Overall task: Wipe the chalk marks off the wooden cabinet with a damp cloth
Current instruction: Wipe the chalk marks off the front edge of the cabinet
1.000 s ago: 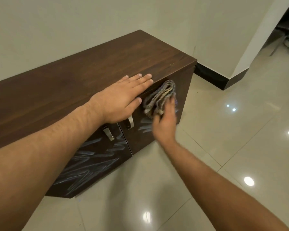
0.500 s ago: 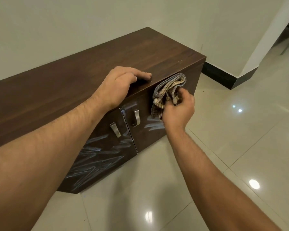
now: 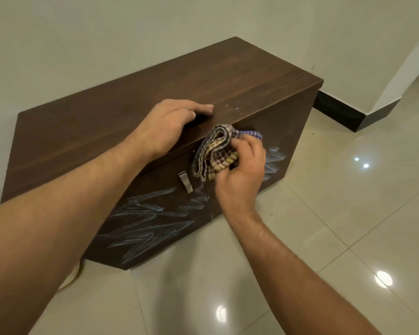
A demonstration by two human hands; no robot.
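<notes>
A low dark wooden cabinet (image 3: 136, 112) stands on the floor against the wall, with two front doors. Pale chalk marks (image 3: 150, 226) cover the left door, and more chalk marks (image 3: 275, 157) streak the right door. My right hand (image 3: 240, 175) grips a bunched checked cloth (image 3: 214, 153) against the top of the right door, near the seam between the doors. My left hand (image 3: 169, 124) rests on the cabinet's top at its front edge, fingers curled on the wood. One metal handle (image 3: 185, 181) shows on the left door; the right door's handle is hidden by the cloth and hand.
Glossy pale floor tiles (image 3: 324, 213) spread to the right and in front of the cabinet. A black skirting board (image 3: 336, 112) runs along the wall behind the cabinet's right end. Small white specks (image 3: 232, 107) lie on the cabinet's top.
My right hand with the cloth has moved left along the right door toward the door seam, uncovering chalk streaks to its right. My left hand went from flat to curled on the top edge.
</notes>
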